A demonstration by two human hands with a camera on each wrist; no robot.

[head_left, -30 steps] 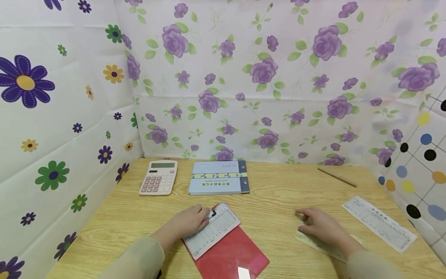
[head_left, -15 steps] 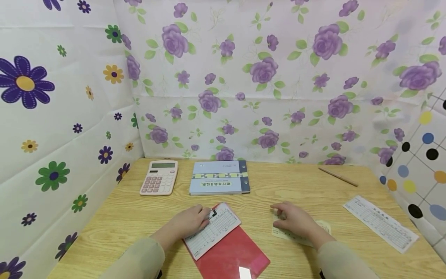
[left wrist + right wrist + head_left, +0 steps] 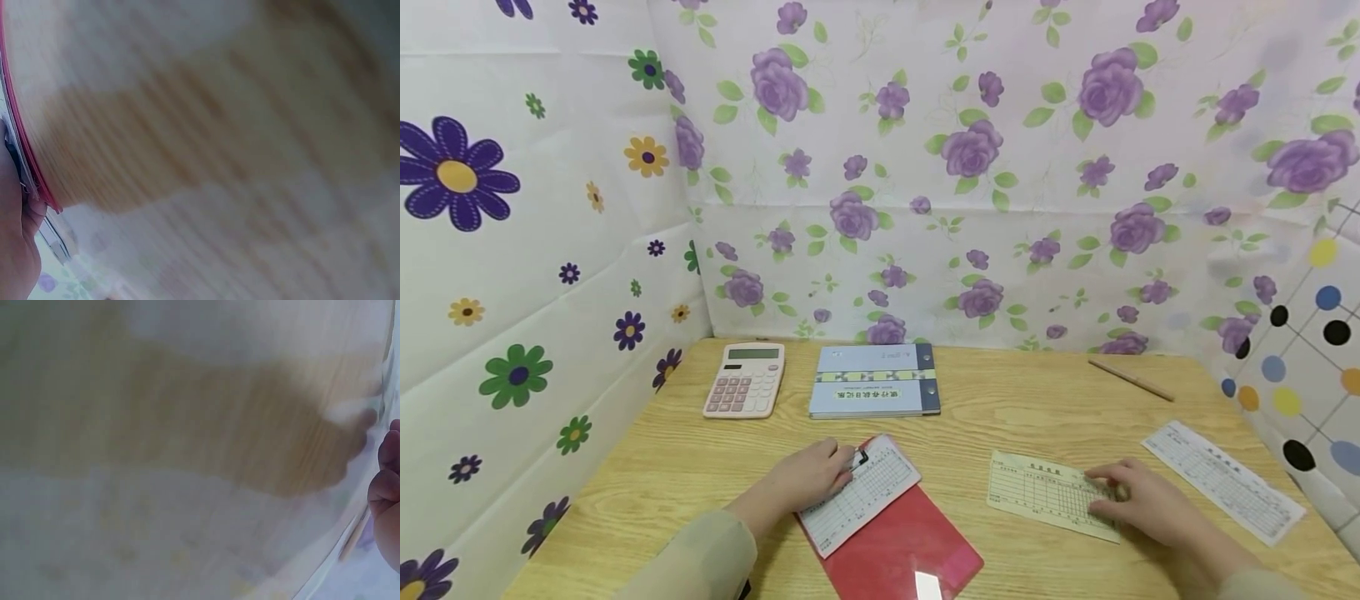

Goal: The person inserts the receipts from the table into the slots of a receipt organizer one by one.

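Observation:
In the head view my left hand (image 3: 808,477) grips the clip end of a red clipboard (image 3: 898,546), its fingers over the metal clip (image 3: 857,458). A white printed form (image 3: 857,500) lies under that clip, across the upper part of the board. The left wrist view shows the fingers (image 3: 34,212) at the board's edge. To the right, a pale yellow printed slip (image 3: 1037,492) lies flat on the table. My right hand (image 3: 1150,504) is over the slip's right end, fingers loosely bent; whether they touch the paper cannot be told.
A pink-and-white calculator (image 3: 745,381) and a blue account book (image 3: 874,381) stand at the back of the wooden table (image 3: 985,425). A thin wooden stick (image 3: 1131,380) lies back right. Another white form (image 3: 1225,482) lies at far right. Patterned cloth walls surround the table.
My right hand slid leftward with the yellow slip, then moved back right, leaving the slip flat and more exposed. The left hand and clipboard stay in place.

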